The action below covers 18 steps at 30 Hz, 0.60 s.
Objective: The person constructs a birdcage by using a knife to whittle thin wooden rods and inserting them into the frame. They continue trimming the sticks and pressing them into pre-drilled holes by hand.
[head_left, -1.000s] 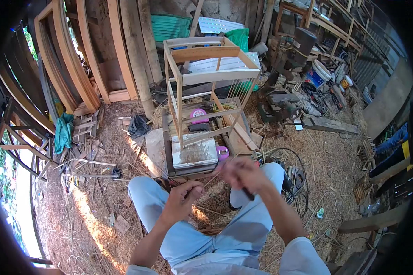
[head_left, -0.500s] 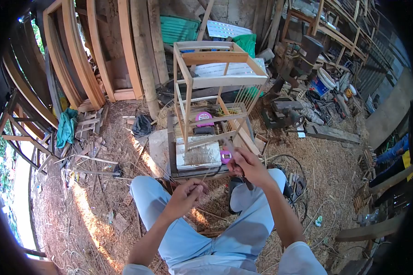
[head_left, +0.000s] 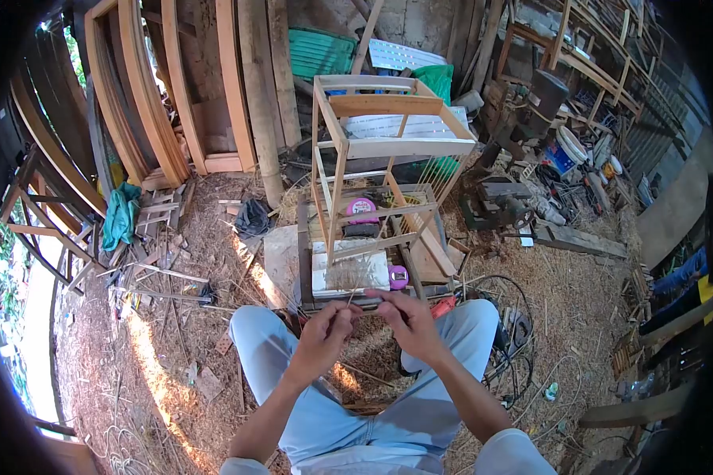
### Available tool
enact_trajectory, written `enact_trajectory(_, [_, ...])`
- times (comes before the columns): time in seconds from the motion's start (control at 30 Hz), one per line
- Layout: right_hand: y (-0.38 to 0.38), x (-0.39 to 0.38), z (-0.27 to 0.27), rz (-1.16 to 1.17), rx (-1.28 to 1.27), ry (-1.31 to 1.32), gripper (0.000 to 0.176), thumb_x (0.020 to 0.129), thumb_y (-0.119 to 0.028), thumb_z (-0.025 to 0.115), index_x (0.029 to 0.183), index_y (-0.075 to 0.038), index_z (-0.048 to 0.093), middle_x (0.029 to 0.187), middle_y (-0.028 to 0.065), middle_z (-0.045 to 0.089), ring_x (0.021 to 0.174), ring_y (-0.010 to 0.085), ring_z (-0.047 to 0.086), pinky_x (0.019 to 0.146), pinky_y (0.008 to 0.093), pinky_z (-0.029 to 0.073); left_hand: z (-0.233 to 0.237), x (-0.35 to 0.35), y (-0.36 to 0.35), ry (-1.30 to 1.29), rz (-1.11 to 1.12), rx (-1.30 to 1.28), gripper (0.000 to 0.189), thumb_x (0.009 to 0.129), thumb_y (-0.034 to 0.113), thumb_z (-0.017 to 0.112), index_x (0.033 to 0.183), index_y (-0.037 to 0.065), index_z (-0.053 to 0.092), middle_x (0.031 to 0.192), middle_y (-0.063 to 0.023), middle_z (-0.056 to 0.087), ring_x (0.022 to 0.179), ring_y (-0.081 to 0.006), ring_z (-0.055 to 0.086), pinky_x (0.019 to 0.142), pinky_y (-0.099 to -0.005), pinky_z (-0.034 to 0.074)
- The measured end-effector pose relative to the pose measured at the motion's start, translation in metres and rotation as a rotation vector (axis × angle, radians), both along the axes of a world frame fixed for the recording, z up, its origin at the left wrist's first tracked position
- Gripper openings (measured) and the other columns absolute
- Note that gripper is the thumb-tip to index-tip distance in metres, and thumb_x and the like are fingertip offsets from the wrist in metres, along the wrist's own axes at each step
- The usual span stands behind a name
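Observation:
My left hand is closed in a pinch on a thin wooden stick, a short end of which shows above the fingertips. Close by on the right, my right hand has its index finger stretched toward the left fingertips, the thumb apart from it; I make out nothing in its grip. Both hands are above my lap, at the near edge of a low workbench. On the bench stands a slatted wooden frame. A whitish board and a pink-purple tape measure lie just beyond my fingers.
Another pink round tape measure sits inside the frame. A red-orange object shows beside my right hand. Black cable loops on the shaving-covered floor at right. Wooden frames lean at back left; a bucket stands among clutter at back right.
My right hand held a knife-like tool before; now that tool is out of its grip, and the hand has come left and down toward the left one. The left hand still pinches the stick.

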State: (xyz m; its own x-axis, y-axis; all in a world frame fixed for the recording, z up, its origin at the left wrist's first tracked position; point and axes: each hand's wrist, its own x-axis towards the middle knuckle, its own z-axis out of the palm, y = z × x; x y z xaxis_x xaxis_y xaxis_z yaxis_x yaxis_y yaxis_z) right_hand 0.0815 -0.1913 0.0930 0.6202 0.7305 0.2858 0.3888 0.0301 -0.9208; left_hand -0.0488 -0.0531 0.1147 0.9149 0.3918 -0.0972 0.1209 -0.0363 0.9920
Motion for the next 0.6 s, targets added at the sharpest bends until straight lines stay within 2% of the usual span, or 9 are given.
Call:
enact_trajectory(0.03, [0.001, -0.001, 0.001, -0.028, 0.013, -0.253, 0.026, 0.091, -0.012, 0.058, 0.114, -0.001, 0.062, 0.078, 0.0141, 0.065, 0.068, 0.0222, 0.063, 0.062, 0.0307, 0.047, 0.001, -0.001, -0.001, -0.021, 0.021, -0.024, 0.020, 0.099, 0.018, 0.047, 0.108, 0.002, 0.055, 0.075, -0.0002, 0.050, 0.064, -0.0048, 0.045, 0.056, -0.0209, 0.039])
enact_trajectory(0.1, [-0.002, -0.004, 0.018, -0.012, -0.010, -0.286, 0.026, 0.088, -0.011, 0.061, 0.112, -0.001, 0.064, 0.081, 0.0149, 0.065, 0.068, 0.0236, 0.063, 0.061, 0.0305, 0.048, -0.001, -0.002, -0.003, -0.039, 0.045, -0.050, 0.021, 0.099, 0.019, 0.047, 0.108, 0.002, 0.055, 0.076, -0.0007, 0.051, 0.064, -0.0048, 0.045, 0.057, -0.0214, 0.040])
enact_trajectory(0.17, [-0.006, -0.007, 0.031, 0.003, -0.033, -0.322, 0.027, 0.085, -0.009, 0.064, 0.110, -0.002, 0.065, 0.083, 0.0158, 0.066, 0.068, 0.0250, 0.064, 0.060, 0.0304, 0.048, -0.008, -0.001, -0.004, -0.184, -0.002, -0.212, 0.023, 0.100, 0.021, 0.046, 0.109, 0.001, 0.055, 0.078, -0.0010, 0.052, 0.068, -0.0048, 0.046, 0.060, -0.0214, 0.040])
enact_trajectory(0.23, [-0.008, -0.007, 0.038, 0.065, -0.129, -0.438, 0.028, 0.082, -0.008, 0.066, 0.109, -0.002, 0.066, 0.081, 0.0131, 0.067, 0.064, 0.0248, 0.063, 0.056, 0.0308, 0.048, 0.004, -0.003, -0.012, -0.113, -0.006, -0.202, 0.024, 0.100, 0.022, 0.046, 0.108, 0.001, 0.055, 0.080, -0.0004, 0.052, 0.069, -0.0050, 0.046, 0.062, -0.0215, 0.041])
enact_trajectory(0.27, [-0.007, -0.004, 0.039, 0.065, -0.127, -0.438, 0.028, 0.082, -0.008, 0.066, 0.109, -0.002, 0.066, 0.081, 0.0131, 0.067, 0.064, 0.0248, 0.063, 0.056, 0.0308, 0.048, 0.009, -0.004, -0.014, -0.042, -0.010, -0.189, 0.024, 0.100, 0.022, 0.046, 0.107, 0.000, 0.055, 0.081, 0.0001, 0.052, 0.071, -0.0052, 0.046, 0.064, -0.0216, 0.042])
enact_trajectory(0.33, [-0.009, 0.001, 0.041, 0.126, 0.038, -0.476, 0.026, 0.081, -0.008, 0.068, 0.106, -0.003, 0.067, 0.074, 0.0116, 0.064, 0.056, 0.0247, 0.059, 0.049, 0.0326, 0.046, 0.012, -0.006, -0.014, -0.073, -0.045, -0.197, 0.024, 0.100, 0.022, 0.046, 0.105, 0.000, 0.055, 0.081, 0.0007, 0.052, 0.072, -0.0052, 0.046, 0.065, -0.0213, 0.042])
enact_trajectory(0.47, [-0.018, 0.014, 0.045, 0.126, -0.038, -0.528, 0.024, 0.081, -0.008, 0.068, 0.104, -0.003, 0.068, 0.069, 0.0114, 0.063, 0.052, 0.0227, 0.056, 0.047, 0.0324, 0.044, 0.005, -0.010, -0.008, -0.122, -0.171, -0.254, 0.022, 0.100, 0.021, 0.046, 0.100, 0.000, 0.054, 0.082, 0.0019, 0.051, 0.073, -0.0045, 0.045, 0.066, -0.0209, 0.042])
enact_trajectory(0.53, [-0.025, 0.031, 0.046, -0.085, -0.071, -0.361, 0.024, 0.082, -0.008, 0.066, 0.105, -0.003, 0.069, 0.061, 0.0081, 0.056, 0.050, 0.0175, 0.050, 0.048, 0.0293, 0.039, 0.006, -0.016, -0.011, -0.106, -0.187, -0.231, 0.020, 0.100, 0.020, 0.045, 0.101, 0.001, 0.053, 0.079, 0.0020, 0.048, 0.072, -0.0044, 0.044, 0.064, -0.0211, 0.041])
enact_trajectory(0.6, [-0.028, 0.030, 0.052, -0.095, -0.065, -0.381, 0.022, 0.083, -0.008, 0.067, 0.104, -0.004, 0.069, 0.065, 0.0105, 0.061, 0.051, 0.0173, 0.053, 0.049, 0.0283, 0.040, 0.005, -0.019, -0.013, -0.008, -0.205, -0.206, 0.020, 0.100, 0.020, 0.044, 0.105, 0.003, 0.052, 0.078, 0.0018, 0.047, 0.071, -0.0053, 0.043, 0.064, -0.0213, 0.041])
